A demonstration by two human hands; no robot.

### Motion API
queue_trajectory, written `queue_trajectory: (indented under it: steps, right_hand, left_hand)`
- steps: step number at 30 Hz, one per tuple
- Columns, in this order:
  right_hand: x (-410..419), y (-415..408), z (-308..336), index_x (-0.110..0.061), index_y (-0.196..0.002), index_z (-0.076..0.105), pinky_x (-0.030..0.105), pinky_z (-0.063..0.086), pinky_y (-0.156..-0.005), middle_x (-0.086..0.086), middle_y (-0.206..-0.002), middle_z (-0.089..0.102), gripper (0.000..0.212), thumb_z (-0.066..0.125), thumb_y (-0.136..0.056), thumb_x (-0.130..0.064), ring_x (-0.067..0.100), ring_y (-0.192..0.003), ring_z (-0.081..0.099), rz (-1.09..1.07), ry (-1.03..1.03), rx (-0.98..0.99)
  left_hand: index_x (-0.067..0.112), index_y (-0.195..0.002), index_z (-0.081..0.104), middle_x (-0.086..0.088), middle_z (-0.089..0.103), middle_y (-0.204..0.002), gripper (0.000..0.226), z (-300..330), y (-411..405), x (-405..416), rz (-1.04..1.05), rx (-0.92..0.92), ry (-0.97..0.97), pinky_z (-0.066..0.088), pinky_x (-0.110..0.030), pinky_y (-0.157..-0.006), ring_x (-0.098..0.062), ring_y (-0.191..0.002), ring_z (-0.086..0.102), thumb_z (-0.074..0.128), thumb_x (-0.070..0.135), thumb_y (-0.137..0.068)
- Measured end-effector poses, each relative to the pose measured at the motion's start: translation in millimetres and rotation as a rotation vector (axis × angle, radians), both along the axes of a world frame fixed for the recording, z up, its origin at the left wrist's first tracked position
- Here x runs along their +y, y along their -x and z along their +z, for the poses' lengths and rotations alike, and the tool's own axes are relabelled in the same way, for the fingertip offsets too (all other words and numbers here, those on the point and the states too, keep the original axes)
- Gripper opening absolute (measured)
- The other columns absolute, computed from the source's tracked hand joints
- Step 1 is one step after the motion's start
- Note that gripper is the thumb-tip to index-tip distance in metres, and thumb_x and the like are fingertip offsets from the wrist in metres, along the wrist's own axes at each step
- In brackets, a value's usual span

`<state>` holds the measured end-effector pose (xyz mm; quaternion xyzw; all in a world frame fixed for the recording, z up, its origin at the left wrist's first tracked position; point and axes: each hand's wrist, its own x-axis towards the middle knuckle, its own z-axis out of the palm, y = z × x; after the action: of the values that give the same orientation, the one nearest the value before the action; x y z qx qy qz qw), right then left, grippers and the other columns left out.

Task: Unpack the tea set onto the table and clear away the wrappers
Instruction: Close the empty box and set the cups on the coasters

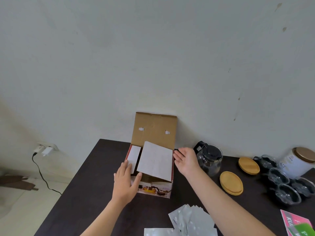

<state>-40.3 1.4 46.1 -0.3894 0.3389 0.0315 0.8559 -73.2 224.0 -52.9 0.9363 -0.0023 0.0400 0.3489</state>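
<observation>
The tea set's cardboard box (154, 128) stands open against the wall, lid flap upright. A white cardboard insert (156, 161) lies tilted across its opening, with a smaller white piece (133, 156) to its left. My left hand (127, 180) rests with straight fingers on the box's near left corner, touching both white pieces. My right hand (185, 159) hovers open beside the box's right side. On the table (85, 184) stand a glass teapot (209, 159) with a black lid, several glass cups (283, 186) and wooden coasters (231, 183). Silvery wrappers (192, 220) lie flat at the near edge.
A white canister (296, 162) with a wooden lid stands at the far right. A pink and green leaflet (296, 223) lies at the near right corner. A charger and black cable (42, 167) hang from the wall socket left of the table.
</observation>
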Motion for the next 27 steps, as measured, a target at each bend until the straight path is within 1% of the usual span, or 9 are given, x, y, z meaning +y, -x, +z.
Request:
queue_trajectory:
  steps: [4,7,9,13,15,17,19,23,27]
  right_hand:
    - [4.4,-35.5,18.4,-0.002,-0.126,0.053,0.035,0.035,-0.105,0.012,-0.121,0.059,0.034,0.048,-0.093,-0.010,0.025,-0.119,0.053,0.113,0.284,0.021]
    - [7.5,-54.9,16.7,-0.007,-0.117,0.056,0.028,0.044,-0.063,0.004,-0.098,0.059,0.028,0.055,-0.091,-0.017,0.017,-0.083,0.056,0.234,0.463,0.037]
    - [8.8,-63.7,11.1,-0.006,-0.119,0.055,0.027,0.040,-0.061,0.007,-0.109,0.059,0.033,0.058,-0.088,-0.019,0.017,-0.087,0.056,0.311,0.559,0.031]
    - [11.6,-63.1,5.0,-0.008,-0.115,0.048,0.023,0.036,-0.058,0.002,-0.099,0.055,0.028,0.057,-0.088,-0.013,0.008,-0.079,0.051,0.378,0.695,-0.047]
    - [11.4,-58.3,-0.7,-0.013,-0.121,0.044,0.023,0.043,-0.065,0.002,-0.109,0.060,0.038,0.060,-0.086,-0.012,0.010,-0.091,0.058,0.429,0.747,-0.135]
    - [10.9,-49.2,-7.7,-0.016,-0.140,0.028,0.031,0.048,-0.090,0.001,-0.128,0.056,0.070,0.067,-0.083,-0.020,0.016,-0.117,0.055,0.512,0.841,-0.232]
    - [7.6,-36.3,-15.0,-0.025,-0.151,-0.005,0.038,0.030,-0.114,-0.006,-0.149,0.032,0.109,0.075,-0.078,-0.036,0.013,-0.139,0.030,0.645,0.925,-0.311]
    - [-2.1,-12.0,-32.4,-0.035,-0.144,-0.029,0.043,0.019,-0.119,-0.006,-0.158,0.011,0.141,0.083,-0.059,-0.052,0.015,-0.146,0.014,0.887,1.127,-0.403]
    - [-9.0,3.4,-40.9,-0.033,-0.148,-0.018,0.047,0.019,-0.118,-0.007,-0.155,0.015,0.137,0.085,-0.059,-0.051,0.015,-0.143,0.017,0.922,1.233,-0.462]
  left_hand:
    - [0.019,-0.150,0.023,0.007,0.007,-0.160,0.082,-10.8,0.7,-1.3,-0.008,-0.031,-0.051,0.009,-0.048,-0.120,-0.015,-0.147,-0.001,0.026,0.068,-0.084]
    - [0.019,-0.150,0.021,0.007,0.006,-0.160,0.089,-15.8,-0.3,-2.9,-0.008,-0.059,-0.095,0.003,-0.045,-0.120,-0.014,-0.147,-0.003,0.017,0.075,-0.082]
    - [0.018,-0.150,0.019,0.007,0.004,-0.160,0.095,-19.2,-1.4,-2.4,-0.007,-0.069,-0.120,0.002,-0.043,-0.119,-0.013,-0.147,-0.005,0.007,0.080,-0.079]
    - [0.013,-0.151,0.013,0.002,0.000,-0.160,0.099,-21.6,-2.2,-3.2,-0.026,-0.080,-0.157,0.003,-0.040,-0.119,-0.011,-0.143,-0.015,0.005,0.080,-0.079]
    - [0.010,-0.151,0.007,0.000,-0.005,-0.160,0.098,-22.6,-2.7,-3.0,-0.040,-0.076,-0.170,-0.001,-0.036,-0.118,-0.012,-0.142,-0.020,0.008,0.078,-0.081]
    - [0.008,-0.151,-0.001,0.000,-0.012,-0.158,0.097,-22.7,-3.5,-1.3,-0.060,-0.063,-0.177,-0.004,-0.035,-0.117,-0.012,-0.141,-0.025,0.013,0.076,-0.083]
    - [0.006,-0.149,-0.007,-0.001,-0.013,-0.157,0.100,-21.9,-3.5,0.9,-0.099,-0.063,-0.154,-0.002,-0.037,-0.118,-0.015,-0.141,-0.024,0.019,0.076,-0.082]
    - [0.015,-0.148,-0.018,-0.003,-0.008,-0.159,0.116,-11.6,1.1,3.8,-0.153,-0.086,0.022,0.012,-0.039,-0.118,-0.019,-0.146,-0.011,0.065,0.052,-0.077]
    - [0.020,-0.149,-0.011,0.002,0.009,-0.155,0.129,0.1,3.1,10.8,-0.060,-0.113,0.254,0.029,-0.031,-0.112,-0.014,-0.144,0.015,0.084,0.038,-0.063]
